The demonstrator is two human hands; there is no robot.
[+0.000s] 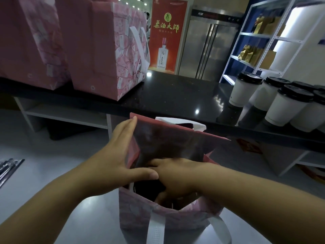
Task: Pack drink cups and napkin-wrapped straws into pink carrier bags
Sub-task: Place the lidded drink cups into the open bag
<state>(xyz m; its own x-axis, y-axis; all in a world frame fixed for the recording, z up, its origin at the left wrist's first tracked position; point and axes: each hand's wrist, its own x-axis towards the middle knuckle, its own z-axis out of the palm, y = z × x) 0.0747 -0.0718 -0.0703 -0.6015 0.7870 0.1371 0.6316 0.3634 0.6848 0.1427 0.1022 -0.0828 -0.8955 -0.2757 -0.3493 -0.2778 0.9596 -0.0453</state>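
Left grip (121, 155) apart, fingers (127, 131) flat on pink bag (140, 213) wall, right grip (174, 178) wrist-deep inside its mouth, closure hidden

Looked like a takeaway drinks shop. Held lidded white paper cups (244, 90) and pink carrier bags (98, 55) on a black counter (175, 88); backed by a red bottle poster (166, 36), a steel fridge (207, 48) and shelving (255, 34) stocked with brown paper bags (253, 53).

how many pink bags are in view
3: far-left bag and middle bag stand on the counter; front bag is low centre, left hand on its side, right hand inside. More may hide behind.
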